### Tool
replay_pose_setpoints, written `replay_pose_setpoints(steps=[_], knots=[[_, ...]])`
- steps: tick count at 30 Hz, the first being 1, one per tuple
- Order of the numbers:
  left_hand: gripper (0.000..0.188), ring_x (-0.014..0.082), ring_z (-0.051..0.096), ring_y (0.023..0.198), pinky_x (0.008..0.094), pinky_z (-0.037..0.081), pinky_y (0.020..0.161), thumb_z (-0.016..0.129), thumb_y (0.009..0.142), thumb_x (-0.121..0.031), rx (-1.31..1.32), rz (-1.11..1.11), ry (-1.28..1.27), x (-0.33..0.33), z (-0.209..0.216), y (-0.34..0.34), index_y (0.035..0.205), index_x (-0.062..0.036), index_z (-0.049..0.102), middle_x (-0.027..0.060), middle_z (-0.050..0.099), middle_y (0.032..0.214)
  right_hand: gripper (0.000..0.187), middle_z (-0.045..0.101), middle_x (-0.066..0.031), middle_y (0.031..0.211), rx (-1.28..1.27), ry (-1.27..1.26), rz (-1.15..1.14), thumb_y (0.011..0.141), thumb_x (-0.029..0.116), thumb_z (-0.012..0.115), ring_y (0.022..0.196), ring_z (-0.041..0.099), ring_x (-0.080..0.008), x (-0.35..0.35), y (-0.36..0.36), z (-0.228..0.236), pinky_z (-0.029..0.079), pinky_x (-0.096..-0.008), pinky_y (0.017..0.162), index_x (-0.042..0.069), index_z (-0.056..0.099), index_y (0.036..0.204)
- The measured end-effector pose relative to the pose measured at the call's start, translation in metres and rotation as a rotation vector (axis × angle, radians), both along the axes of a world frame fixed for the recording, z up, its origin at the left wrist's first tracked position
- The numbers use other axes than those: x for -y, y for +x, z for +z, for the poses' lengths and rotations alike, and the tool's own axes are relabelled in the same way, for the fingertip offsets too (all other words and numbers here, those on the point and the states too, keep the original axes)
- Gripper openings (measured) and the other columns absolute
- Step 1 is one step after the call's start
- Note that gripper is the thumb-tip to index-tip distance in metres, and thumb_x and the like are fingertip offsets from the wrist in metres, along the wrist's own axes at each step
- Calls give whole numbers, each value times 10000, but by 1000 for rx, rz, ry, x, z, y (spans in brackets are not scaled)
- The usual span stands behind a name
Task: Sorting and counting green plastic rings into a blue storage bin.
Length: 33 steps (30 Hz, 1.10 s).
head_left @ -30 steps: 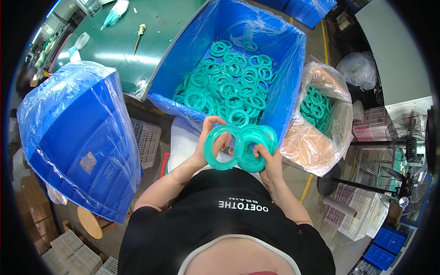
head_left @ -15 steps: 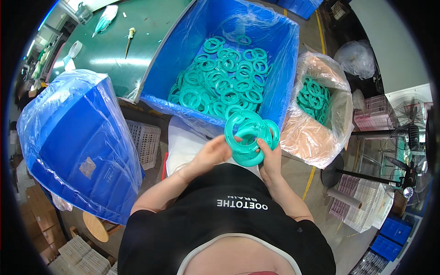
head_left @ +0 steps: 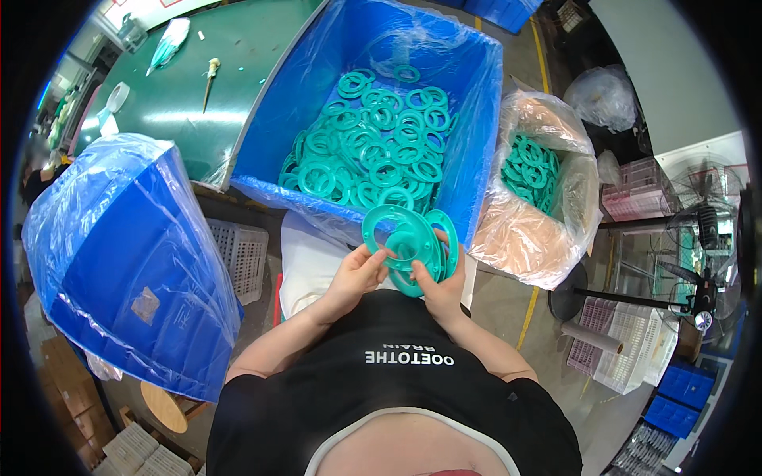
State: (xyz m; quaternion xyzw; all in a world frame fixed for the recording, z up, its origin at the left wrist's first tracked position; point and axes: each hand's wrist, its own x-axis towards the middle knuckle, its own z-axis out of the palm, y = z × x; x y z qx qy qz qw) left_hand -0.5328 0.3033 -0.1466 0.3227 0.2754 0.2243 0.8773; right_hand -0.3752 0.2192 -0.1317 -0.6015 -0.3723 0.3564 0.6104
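Several teal plastic rings (head_left: pixel 429 252) are bunched together in front of my torso, overlapping at different angles. My right hand (head_left: pixel 443 289) grips the bunch at its right side, with the thumb on the near face. My left hand (head_left: pixel 359 279) pinches the lower left rim of the foremost ring, fingers closed around its edge. Just beyond my hands stands a large blue bin (head_left: pixel 274 151) lined with clear plastic, holding a heap of loose teal rings (head_left: pixel 373 151).
To the right is a plastic-lined carton (head_left: pixel 516 238) with more teal rings (head_left: pixel 530 170). A plastic-covered blue bin (head_left: pixel 143 270) leans at left, next to a white crate (head_left: pixel 240 258). A green table (head_left: pixel 214 71) lies far left; a black-stemmed fan (head_left: pixel 635 300) stands right.
My left hand has come in from beside the rings and now pinches the front ring's rim. The held bunch has shifted slightly left and lower, and the whole view has moved a little.
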Motion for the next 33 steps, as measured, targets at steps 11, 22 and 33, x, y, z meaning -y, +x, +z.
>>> replay_pose_setpoints(steps=[11, 22, 33], knots=[[264, 30, 347, 532, 175, 260, 472, 389, 910, -55, 16, -75, 116, -12, 18, 8, 1120, -4, 540, -1, 490, 700, 315, 569, -59, 895, -919, 28, -482, 904, 163, 582, 735, 542, -120, -37, 88, 40, 476, -249, 649, 43, 470, 1173], [273, 139, 529, 572, 291, 422, 508, 675, 777, -112, -386, 65, 1137, -5, 28, 32, 1032, -92, 581, 2, 544, 688, 198, 526, -41, 773, -584, -53, -144, 915, 183, 577, 604, 496, -115, -21, 64, 15, 405, -240, 543, 49, 504, 1041], [106, 159, 613, 639, 266, 487, 558, 545, 919, -122, -376, 204, 735, -25, 27, 7, 1009, -67, 547, 33, 592, 717, 179, 533, -24, 811, -822, -115, 21, 864, 87, 623, 655, 491, -105, -27, 58, 6, 401, -233, 556, 60, 528, 1013]])
